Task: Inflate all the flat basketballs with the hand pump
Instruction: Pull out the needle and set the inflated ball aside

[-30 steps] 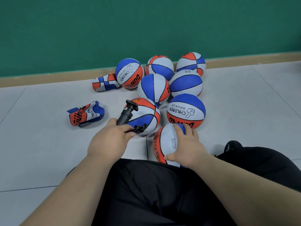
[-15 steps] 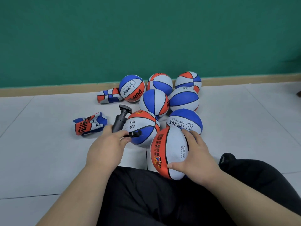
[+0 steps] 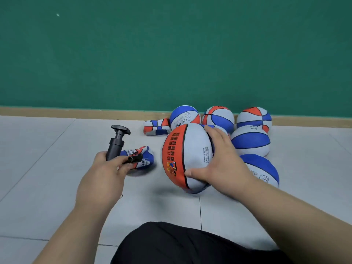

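Furthest left, the left hand (image 3: 102,178) is wrapped round the barrel of the black hand pump (image 3: 115,144). The pump's handle points up and its short hose (image 3: 135,158) pokes out past the fingers. Just beyond those fingers a flat basketball (image 3: 146,156) lies crumpled on the floor (image 3: 47,168). A second flat basketball (image 3: 157,126) lies further off, between the two hands and nearer the wall (image 3: 171,54).

The right hand (image 3: 224,164) grips an inflated basketball (image 3: 187,149), fingers spread wide over the top and thumb low on its side. I can't tell whether it touches the floor. To the right of that hand sit the filled balls (image 3: 251,141).

I'd say this ball is finished and is being parked. It is best nestled against the others so it can't roll. After that, draw the crumpled one close and find its valve before offering the needle.
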